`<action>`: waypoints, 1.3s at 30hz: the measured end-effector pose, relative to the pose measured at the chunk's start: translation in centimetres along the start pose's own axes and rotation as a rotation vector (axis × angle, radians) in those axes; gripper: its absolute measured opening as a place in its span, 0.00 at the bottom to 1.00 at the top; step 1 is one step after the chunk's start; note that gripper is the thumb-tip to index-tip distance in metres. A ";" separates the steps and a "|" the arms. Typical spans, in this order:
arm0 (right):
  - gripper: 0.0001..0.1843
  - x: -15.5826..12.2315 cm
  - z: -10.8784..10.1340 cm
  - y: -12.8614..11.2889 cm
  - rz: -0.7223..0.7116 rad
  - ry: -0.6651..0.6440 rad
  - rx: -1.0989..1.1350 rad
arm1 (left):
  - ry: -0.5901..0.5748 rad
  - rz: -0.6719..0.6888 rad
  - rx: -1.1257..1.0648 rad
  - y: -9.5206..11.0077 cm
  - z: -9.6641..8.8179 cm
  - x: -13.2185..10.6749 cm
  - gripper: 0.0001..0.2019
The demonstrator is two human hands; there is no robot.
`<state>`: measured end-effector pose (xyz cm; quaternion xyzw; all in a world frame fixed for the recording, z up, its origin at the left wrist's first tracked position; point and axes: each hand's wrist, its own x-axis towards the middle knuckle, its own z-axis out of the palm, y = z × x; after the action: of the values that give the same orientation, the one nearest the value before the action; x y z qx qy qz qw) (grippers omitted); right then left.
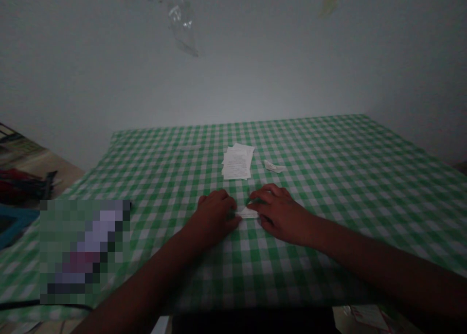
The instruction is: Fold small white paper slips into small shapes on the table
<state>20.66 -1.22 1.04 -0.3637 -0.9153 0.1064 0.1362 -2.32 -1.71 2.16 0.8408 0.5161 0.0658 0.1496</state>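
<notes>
My left hand (213, 217) and my right hand (277, 215) rest close together on a green gingham tablecloth (328, 178). Between their fingertips lies a small folded white paper slip (248, 212), with both hands pressing on its ends and hiding part of it. Just beyond my hands sits a small stack of printed white paper slips (237, 162). To its right lies a crumpled scrap of white paper (274, 167), nearer my right hand but not touching it.
A pale wall (233, 81) rises behind the table. A pixelated patch (83, 251) hides something on the cloth at left. Red and blue items (18, 188) lie beyond the left table edge. A black cable (44, 304) runs along the near left.
</notes>
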 end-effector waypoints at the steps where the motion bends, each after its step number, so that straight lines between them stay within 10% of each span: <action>1: 0.22 0.0 0.0 0.0 -0.002 -0.002 -0.001 | -0.006 0.001 -0.005 0.0 0.1 0.0 0.08; 19: 0.13 0.1 -0.5 -0.5 -0.026 -0.025 -0.007 | 0.033 0.195 0.325 1.1 -0.3 0.7 0.06; 32: 0.12 0.0 -0.2 -0.2 -0.035 -0.015 -0.005 | 0.088 0.204 -0.181 -0.3 0.8 1.0 0.04; 39: 0.12 0.0 -0.1 0.1 -0.036 -0.001 -0.055 | 0.029 0.195 -0.066 0.1 0.5 0.7 0.07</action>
<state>20.75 -1.11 1.14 -0.3508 -0.9243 0.0791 0.1277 -1.77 -1.23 1.66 0.8807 0.4314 0.1091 0.1625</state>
